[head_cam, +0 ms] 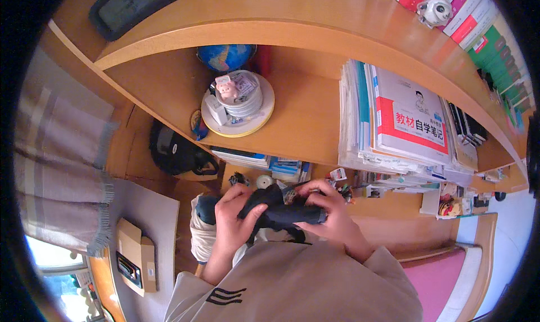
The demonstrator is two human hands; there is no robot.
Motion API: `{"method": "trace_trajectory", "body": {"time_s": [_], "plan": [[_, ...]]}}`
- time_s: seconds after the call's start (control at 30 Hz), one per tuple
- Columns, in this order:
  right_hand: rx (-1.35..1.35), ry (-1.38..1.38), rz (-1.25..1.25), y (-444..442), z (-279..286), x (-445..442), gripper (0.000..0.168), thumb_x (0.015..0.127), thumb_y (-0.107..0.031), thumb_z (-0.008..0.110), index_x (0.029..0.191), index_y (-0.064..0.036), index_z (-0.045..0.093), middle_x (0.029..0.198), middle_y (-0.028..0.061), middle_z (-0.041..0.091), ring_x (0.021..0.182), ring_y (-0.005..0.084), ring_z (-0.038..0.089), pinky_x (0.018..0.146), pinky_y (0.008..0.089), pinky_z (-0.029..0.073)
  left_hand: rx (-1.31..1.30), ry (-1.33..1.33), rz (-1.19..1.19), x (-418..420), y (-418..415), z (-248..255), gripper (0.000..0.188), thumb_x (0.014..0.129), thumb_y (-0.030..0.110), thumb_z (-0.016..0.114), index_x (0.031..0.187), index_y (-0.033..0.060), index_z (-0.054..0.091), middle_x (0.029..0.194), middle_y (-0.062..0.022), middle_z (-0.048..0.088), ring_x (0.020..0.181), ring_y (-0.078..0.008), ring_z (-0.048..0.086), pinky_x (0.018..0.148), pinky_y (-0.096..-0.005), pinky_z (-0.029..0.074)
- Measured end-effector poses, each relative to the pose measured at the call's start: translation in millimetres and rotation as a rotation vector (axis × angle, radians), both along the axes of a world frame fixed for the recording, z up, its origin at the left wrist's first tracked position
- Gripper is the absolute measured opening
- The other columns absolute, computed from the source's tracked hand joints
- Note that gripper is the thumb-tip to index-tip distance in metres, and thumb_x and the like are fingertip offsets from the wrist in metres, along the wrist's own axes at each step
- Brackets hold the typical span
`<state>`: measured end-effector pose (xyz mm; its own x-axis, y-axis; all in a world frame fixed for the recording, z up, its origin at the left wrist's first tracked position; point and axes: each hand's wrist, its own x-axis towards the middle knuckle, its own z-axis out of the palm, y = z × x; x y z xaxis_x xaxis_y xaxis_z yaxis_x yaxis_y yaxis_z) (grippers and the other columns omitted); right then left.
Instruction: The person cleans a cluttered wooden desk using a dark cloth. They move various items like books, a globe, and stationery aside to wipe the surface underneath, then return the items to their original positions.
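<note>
Both hands hold a black object point(278, 210) in front of my chest; it has a bunched, fabric-like part at the left and a smoother, cylinder-like part at the right, and its exact kind is unclear. My left hand point(238, 216) grips the bunched part, thumb on top. My right hand point(327, 208) is closed around the right end, with fingers above and thumb below. Behind the object, on the lower surface, are a white round item point(264, 181) and a small white card-like item point(338, 174). The fingers cover parts of the object.
Ahead, a wooden shelf point(303, 115) bears stacked plates point(244, 106), a globe point(227, 57) and a pile of books point(409, 115). A black bag point(177, 149) stands left of it. An open cardboard box point(147, 265) lies at the lower left, near a fringed curtain point(63, 149).
</note>
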<state>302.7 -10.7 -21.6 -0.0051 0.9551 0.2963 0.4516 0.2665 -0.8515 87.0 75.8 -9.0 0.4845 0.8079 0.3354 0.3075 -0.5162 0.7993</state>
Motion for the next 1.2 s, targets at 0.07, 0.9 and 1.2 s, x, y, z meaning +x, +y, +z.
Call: {"method": "trace_trajectory", "body": {"time_s": [0.07,0.9,1.2], "plan": [[-0.040,0.058,0.041,3.2,5.8,-4.7,0.034,0.066,-0.019,0.081,0.085,-0.001,0.059,0.118,0.0148,0.054,0.107,0.0292,0.057,0.088,0.0357,0.047,-0.284,-0.172,0.003,-6.8,5.7,2.4,0.025,0.085,0.016,0.065,0.097,-0.0061,0.062,0.083,-0.0092,0.061,0.075,-0.0168,0.056,0.071,-0.0274,0.046],[-0.042,-0.223,-0.294,-2.3,25.1,-33.0,0.028,0.068,-0.019,0.078,0.076,-0.001,0.059,0.124,0.0104,0.055,0.103,0.0302,0.052,0.088,0.0391,0.043,-0.065,0.376,-0.575,-49.1,91.3,-3.3,0.030,0.070,0.013,0.075,0.095,0.0036,0.063,0.085,-0.0152,0.063,0.079,-0.0319,0.063,0.070,-0.0356,0.050],[0.592,-0.288,-0.960,69.4,32.4,-17.8,0.032,0.062,0.003,0.069,0.088,-0.004,0.052,0.095,0.0138,0.055,0.089,0.0331,0.055,0.079,0.0396,0.045,-0.131,-0.342,-0.182,42.4,112.2,9.2,0.034,0.082,-0.002,0.058,0.116,-0.0018,0.056,0.105,-0.0166,0.063,0.099,-0.0202,0.061,0.087,-0.0298,0.046]]}}
